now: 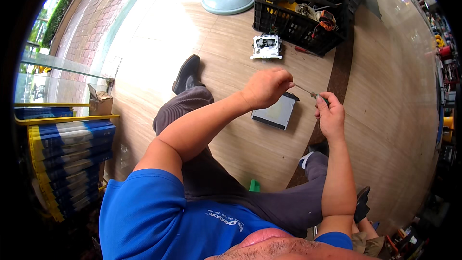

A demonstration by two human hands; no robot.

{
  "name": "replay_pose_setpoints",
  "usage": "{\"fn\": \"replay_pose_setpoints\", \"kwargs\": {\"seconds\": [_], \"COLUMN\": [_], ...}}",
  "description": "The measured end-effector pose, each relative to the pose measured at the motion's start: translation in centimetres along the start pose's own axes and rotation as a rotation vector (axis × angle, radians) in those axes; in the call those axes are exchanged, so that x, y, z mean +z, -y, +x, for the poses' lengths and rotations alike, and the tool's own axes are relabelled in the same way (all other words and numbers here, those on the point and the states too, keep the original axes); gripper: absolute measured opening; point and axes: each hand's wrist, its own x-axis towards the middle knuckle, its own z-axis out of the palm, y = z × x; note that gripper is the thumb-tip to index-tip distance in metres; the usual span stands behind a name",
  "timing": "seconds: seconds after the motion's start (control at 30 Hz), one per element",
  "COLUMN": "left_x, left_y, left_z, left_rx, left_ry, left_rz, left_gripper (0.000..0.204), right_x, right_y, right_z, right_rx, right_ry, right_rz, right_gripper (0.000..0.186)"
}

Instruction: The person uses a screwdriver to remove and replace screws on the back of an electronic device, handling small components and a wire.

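Now | left hand [265, 86] pinches thin rod [303, 89] | right hand [329, 115] grips its handle | blue-yellow boxes [67, 159] stacked left

Stacked blue-and-yellow boxes [67, 163] at left; small open cardboard box [100, 101] behind them.

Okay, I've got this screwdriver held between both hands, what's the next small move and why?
Probably lower the screwdriver toward the grey flat metal unit on the floor: the left hand pinches the shaft tip, the right hand grips the handle, and the unit lies just beneath them.
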Motion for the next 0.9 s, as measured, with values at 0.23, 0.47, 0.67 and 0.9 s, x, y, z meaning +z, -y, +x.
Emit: {"fn": "replay_pose_setpoints", "kwargs": {"seconds": [0.23, 0.47, 0.67, 0.9], "left_x": [0.2, 0.4, 0.8, 2.0], "left_y": [0.1, 0.0, -0.1, -0.3], "left_z": [-0.2, -0.4, -0.4, -0.7], "left_rx": [0.044, 0.077, 0.16, 0.171], "left_ry": [0.026, 0.046, 0.071, 0.104], "left_rz": [-0.009, 0.029, 0.126, 0.119], "left_gripper": [0.012, 0.011, 0.012, 0.013], "right_x": [0.2, 0.5, 1.2, 2.0], "right_y": [-0.1, -0.2, 0.0, 0.9], "right_z": [0.0, -0.1, -0.2, -0.6], "right_rx": [-0.003, -0.006, -0.017, -0.136], "right_ry": [-0.029, -0.016, -0.033, 0.015], "right_rz": [0.005, -0.012, -0.146, -0.295], "right_gripper": [0.023, 0.022, 0.02, 0.016]}}
